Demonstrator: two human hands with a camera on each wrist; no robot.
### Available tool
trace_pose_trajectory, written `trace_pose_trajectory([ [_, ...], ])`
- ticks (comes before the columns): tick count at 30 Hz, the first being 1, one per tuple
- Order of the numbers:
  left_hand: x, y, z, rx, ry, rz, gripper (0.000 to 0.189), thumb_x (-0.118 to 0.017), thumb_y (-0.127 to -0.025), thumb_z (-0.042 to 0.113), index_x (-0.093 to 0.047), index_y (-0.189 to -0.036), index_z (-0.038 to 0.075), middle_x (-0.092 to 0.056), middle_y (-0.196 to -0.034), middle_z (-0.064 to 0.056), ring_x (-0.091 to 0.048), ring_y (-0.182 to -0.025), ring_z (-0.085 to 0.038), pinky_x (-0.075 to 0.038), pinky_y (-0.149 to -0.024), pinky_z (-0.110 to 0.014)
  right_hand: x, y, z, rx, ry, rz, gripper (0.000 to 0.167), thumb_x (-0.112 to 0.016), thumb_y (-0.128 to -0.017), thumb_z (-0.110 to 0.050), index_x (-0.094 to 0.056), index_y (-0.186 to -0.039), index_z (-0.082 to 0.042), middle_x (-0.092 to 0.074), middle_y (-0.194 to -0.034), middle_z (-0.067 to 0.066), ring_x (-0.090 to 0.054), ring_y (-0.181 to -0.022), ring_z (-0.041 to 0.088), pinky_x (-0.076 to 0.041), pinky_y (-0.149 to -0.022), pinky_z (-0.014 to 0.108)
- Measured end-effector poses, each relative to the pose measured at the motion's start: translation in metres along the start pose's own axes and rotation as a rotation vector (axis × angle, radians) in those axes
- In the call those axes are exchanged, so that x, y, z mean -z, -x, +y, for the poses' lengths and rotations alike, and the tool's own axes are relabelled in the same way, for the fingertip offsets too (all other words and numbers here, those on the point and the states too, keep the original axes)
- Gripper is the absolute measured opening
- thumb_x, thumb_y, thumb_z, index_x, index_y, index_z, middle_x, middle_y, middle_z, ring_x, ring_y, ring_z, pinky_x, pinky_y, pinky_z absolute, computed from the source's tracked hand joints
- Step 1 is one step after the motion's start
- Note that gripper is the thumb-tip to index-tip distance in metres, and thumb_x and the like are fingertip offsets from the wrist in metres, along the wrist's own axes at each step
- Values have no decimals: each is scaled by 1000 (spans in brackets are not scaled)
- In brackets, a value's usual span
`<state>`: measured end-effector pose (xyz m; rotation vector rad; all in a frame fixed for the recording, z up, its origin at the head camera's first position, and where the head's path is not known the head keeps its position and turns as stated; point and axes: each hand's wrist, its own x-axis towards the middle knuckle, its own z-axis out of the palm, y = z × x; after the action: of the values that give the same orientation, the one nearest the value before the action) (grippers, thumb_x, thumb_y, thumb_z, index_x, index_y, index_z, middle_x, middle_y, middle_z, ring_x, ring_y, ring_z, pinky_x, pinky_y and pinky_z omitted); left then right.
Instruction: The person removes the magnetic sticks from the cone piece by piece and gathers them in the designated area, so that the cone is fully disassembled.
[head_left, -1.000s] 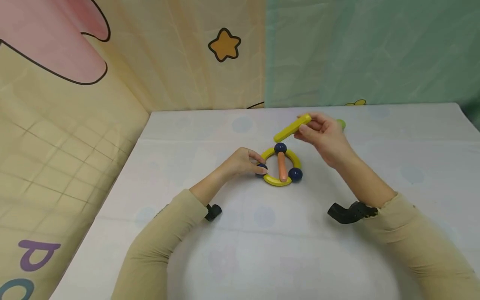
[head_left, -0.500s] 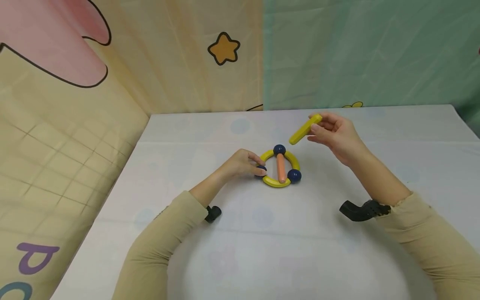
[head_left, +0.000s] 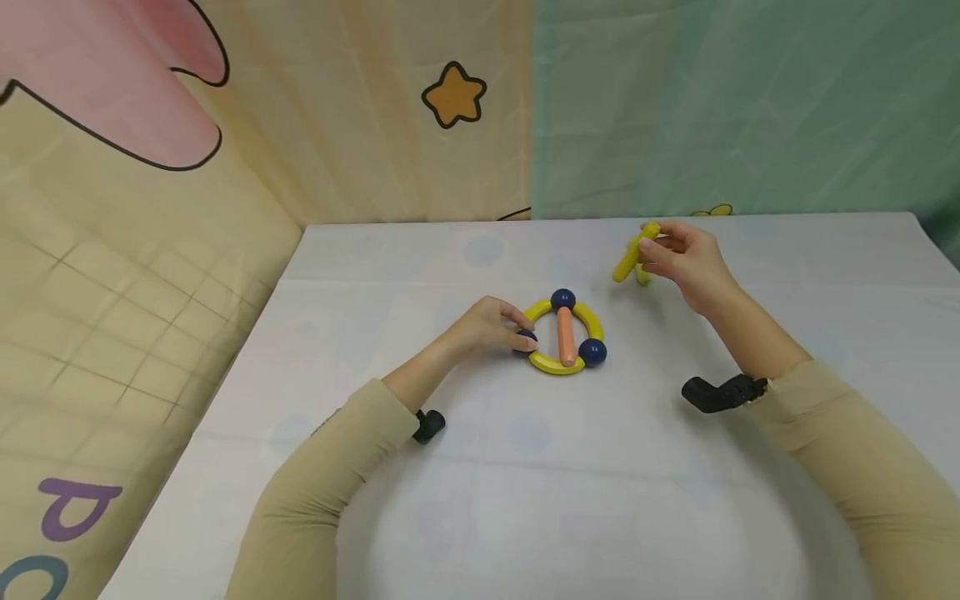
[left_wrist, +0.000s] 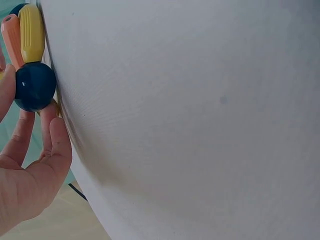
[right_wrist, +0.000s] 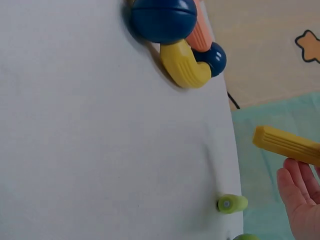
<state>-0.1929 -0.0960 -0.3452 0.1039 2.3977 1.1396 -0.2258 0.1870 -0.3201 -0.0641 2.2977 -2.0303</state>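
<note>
On the table, curved yellow sticks [head_left: 590, 319] and blue balls join into a ring in the head view. My left hand [head_left: 486, 323] pinches the ring's left blue ball [left_wrist: 35, 86] between thumb and fingers. A blue ball [head_left: 563, 299] sits at the far side and another blue ball [head_left: 592, 352] at the right. From the far ball an orange stick [head_left: 566, 335] runs across the ring, its near end over the front yellow piece. Farther right, my right hand [head_left: 692, 265] holds a straight yellow stick [right_wrist: 286, 145] raised above the table, thumb and fingertips around one end.
Behind the raised yellow stick lies a light green stick [right_wrist: 232, 203]. Another green piece [right_wrist: 246, 237] shows at the bottom of the right wrist view. The white-covered table [head_left: 510, 500] ends at a printed curtain [head_left: 360, 125] along the back.
My right hand has moved right, away from the ring, carrying the yellow stick, which now points more steeply. The left hand and the ring stay in place.
</note>
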Motion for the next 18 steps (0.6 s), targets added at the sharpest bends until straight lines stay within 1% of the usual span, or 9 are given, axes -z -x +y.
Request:
trace_pose_trajectory([
  [4,0,1,0,-5,-1,1,22,-80,-75,17,-72,-95,12,-56,-125,-4,-45,-118,-19,-36,-100,-39,4,-8,8,-15,22,7,47,-59,-91,-19,-44,-128,5,-58,-90,-7,-61,-79,3,-51,-72,20],
  [7,0,1,0,-6,0,1,23,-80,-75,17,-72,-95,12,-56,-125,-4,-45,-118,-19,-36,-99,-38,5,-14,10,-33,94,15,51,-58,-92,-21,-42,-132,7,-56,-90,-6,-60,-78,2,-51,-74,20],
  [10,1,1,0,-9,2,2,23,-79,-75,18,-71,-96,12,-57,-123,-4,-47,-116,-19,-38,-98,-38,5,-22,11,-51,205,24,54,-57,-93,-24,-41,-135,6,-54,-96,0,-58,-77,1,-51,-75,20],
  [13,1,2,0,-11,4,4,23,-80,-75,17,-71,-95,12,-58,-122,-3,-47,-115,-18,-38,-97,-37,5,-28,12,-55,312,5,53,-56,-94,-26,-43,-135,5,-52,-104,9,-56,-76,1,-50,-74,18],
  [16,1,2,0,-13,16,1,23,-80,-74,16,-72,-95,11,-57,-123,-4,-47,-116,-19,-37,-98,-38,5,-33,14,-69,373,-29,54,-56,-94,-26,-43,-134,7,-51,-108,16,-56,-75,0,-50,-74,19],
  [18,0,1,-1,-17,27,-6,23,-80,-74,16,-72,-95,11,-57,-124,-4,-45,-117,-19,-36,-99,-38,5,-36,15,-88,407,-31,54,-56,-94,-26,-43,-134,8,-52,-109,19,-57,-72,-1,-50,-74,19],
])
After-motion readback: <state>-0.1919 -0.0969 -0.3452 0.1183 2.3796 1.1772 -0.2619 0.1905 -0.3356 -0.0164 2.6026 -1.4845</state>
